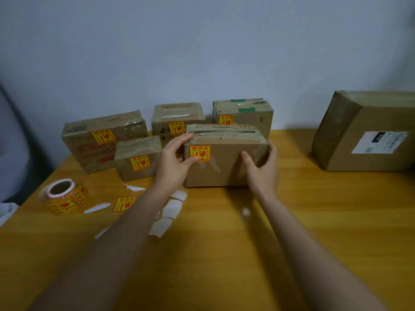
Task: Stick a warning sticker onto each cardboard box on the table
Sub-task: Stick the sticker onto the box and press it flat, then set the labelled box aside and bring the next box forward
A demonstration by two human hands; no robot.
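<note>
Far off to the left of my left grip I see the sticker roll [64, 196] standing on the wooden surface [224, 254], yellow-and-red warning labels around it. Between the roll and my left forearm lies one loose sticker [124, 204], flat on the surface, with white backing scraps [167, 213] scattered near it and partly under my arm.

Beyond and left of my left grip is the wide box [101, 140], labelled on its front, and the small box [138, 157] just in front of it, labelled too. Behind my left grip stands the middle box [177, 118] with its label, and further right the back box [243, 114], also labelled.

My left grip [174, 160] is on the left end of the front box [224, 158]: fingers curled over the top left corner, thumb pressing the front face right at the warning sticker [200, 152] stuck there. My right grip [261, 167] clasps the box's right end, thumb on the front, fingers wrapped around the side. The box sits on the surface between both grips.

Well off to the right of my right grip is the big box [368, 133], carrying a white shipping label [379, 142].
</note>
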